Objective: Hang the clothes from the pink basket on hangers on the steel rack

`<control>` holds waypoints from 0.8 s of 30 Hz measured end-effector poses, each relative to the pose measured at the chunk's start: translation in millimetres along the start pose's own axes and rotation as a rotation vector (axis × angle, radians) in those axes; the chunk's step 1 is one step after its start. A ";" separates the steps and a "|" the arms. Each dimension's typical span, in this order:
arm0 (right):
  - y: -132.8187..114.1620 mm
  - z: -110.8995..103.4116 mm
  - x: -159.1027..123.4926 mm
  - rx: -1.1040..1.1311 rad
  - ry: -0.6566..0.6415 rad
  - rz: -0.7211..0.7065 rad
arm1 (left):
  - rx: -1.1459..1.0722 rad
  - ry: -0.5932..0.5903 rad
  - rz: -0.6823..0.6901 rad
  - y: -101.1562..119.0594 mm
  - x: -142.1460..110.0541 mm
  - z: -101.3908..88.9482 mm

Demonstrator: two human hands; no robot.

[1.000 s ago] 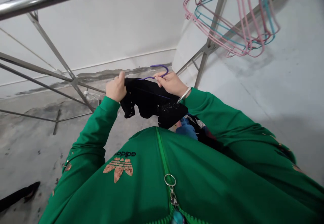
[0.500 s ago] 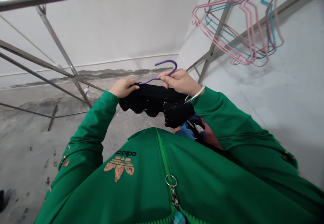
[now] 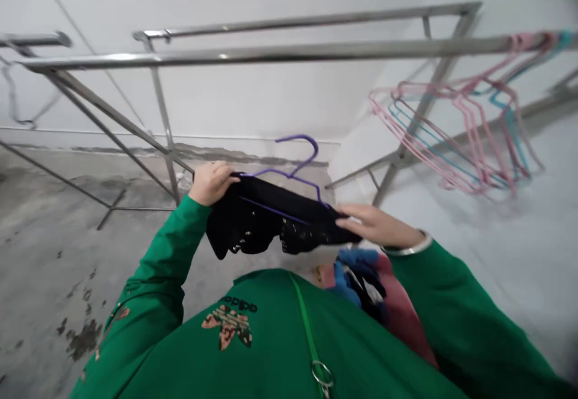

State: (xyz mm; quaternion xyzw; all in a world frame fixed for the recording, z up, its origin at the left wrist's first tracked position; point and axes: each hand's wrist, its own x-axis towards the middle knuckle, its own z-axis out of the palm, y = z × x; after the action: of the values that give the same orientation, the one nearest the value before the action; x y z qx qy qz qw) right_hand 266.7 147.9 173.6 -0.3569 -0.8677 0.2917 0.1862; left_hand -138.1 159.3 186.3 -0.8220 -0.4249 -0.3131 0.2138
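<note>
Clear space separates the metal rail (image 3: 271, 55) from the black garment (image 3: 257, 230), held above the floor (image 3: 121, 254). The purple hanger (image 3: 291, 176) is partly inside the garment, between both hands. The left hand (image 3: 212, 182) has its grip closed on the garment's left edge. The right hand (image 3: 372, 224) touches the right end, fingers extended; clasp indeterminate. Multicoloured fabrics (image 3: 361, 263) lie below.

The jacket (image 3: 275, 333) is green, with a bright green zip (image 3: 303, 318) and a round metal ring (image 3: 322, 374). Black letters (image 3: 240, 305) sit next to a pinkish leaf shape (image 3: 229, 327). A silver bracelet (image 3: 409, 249) shows by the right sleeve (image 3: 456, 296).
</note>
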 end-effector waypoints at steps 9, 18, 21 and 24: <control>-38.1 45.9 46.5 0.792 -0.073 0.080 | 0.162 0.018 -0.246 -28.0 -26.1 -15.3; -120.4 76.2 195.2 0.718 -0.006 -0.212 | 0.212 0.253 -0.486 -16.8 -118.9 -41.1; -151.2 101.1 252.5 0.654 0.098 -0.286 | 0.178 0.231 -0.490 -10.2 -139.0 -37.8; -182.4 123.2 305.4 0.564 0.203 -0.267 | 0.146 0.199 -0.515 -5.9 -152.8 -34.9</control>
State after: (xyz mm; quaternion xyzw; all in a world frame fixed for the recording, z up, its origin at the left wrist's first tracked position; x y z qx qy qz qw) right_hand -98.3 219.4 231.6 -0.2017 -0.7688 0.4563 0.4000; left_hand -222.4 54.7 105.3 -0.6346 -0.6181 -0.4049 0.2265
